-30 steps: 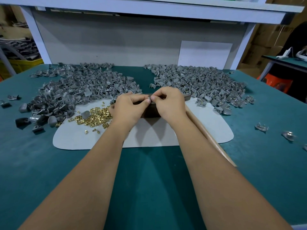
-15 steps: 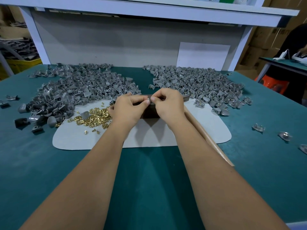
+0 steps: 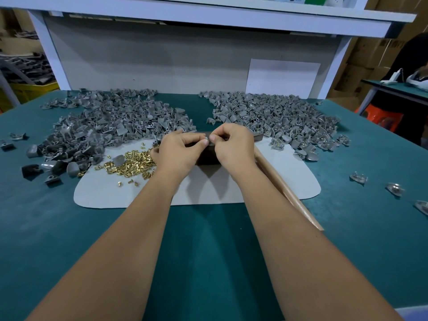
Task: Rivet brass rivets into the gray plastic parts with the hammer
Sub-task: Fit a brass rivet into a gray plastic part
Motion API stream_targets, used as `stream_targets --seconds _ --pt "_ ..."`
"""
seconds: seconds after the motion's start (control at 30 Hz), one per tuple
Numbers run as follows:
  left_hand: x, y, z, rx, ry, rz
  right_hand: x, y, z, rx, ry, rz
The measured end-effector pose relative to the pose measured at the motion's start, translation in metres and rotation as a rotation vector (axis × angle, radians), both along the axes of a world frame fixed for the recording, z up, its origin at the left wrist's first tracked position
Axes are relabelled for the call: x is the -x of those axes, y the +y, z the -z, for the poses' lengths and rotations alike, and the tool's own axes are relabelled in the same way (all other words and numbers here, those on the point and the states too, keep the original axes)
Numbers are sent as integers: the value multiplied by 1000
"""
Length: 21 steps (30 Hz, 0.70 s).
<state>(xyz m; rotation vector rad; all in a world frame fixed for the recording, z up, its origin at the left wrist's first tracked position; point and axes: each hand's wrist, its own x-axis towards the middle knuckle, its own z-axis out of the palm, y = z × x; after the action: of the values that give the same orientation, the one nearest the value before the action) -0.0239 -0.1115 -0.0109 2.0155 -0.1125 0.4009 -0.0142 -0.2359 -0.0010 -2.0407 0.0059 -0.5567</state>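
My left hand (image 3: 179, 151) and my right hand (image 3: 234, 144) meet fingertip to fingertip over a dark block (image 3: 207, 156) on the pale mat (image 3: 208, 193). Between the pinching fingers sits a small gray plastic part (image 3: 208, 139), mostly hidden. Loose brass rivets (image 3: 132, 164) lie on the mat just left of my left hand. The hammer's wooden handle (image 3: 289, 193) runs from under my right wrist toward the near right; its head is hidden.
A big heap of gray parts (image 3: 111, 126) covers the far left of the green table, another heap (image 3: 278, 119) the far right. Three stray parts (image 3: 358, 177) lie at the right edge. A white shelf frame stands behind.
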Motion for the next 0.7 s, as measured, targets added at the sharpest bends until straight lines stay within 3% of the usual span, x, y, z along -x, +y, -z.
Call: stream_targets --seconds 0.5,0.7 --pt "-1 -1 2 46 -9 11 6 -7 -5 -55 -23 -54" --pt "-4 -1 3 64 5 -10 12 -36 -27 -215 -23 188"
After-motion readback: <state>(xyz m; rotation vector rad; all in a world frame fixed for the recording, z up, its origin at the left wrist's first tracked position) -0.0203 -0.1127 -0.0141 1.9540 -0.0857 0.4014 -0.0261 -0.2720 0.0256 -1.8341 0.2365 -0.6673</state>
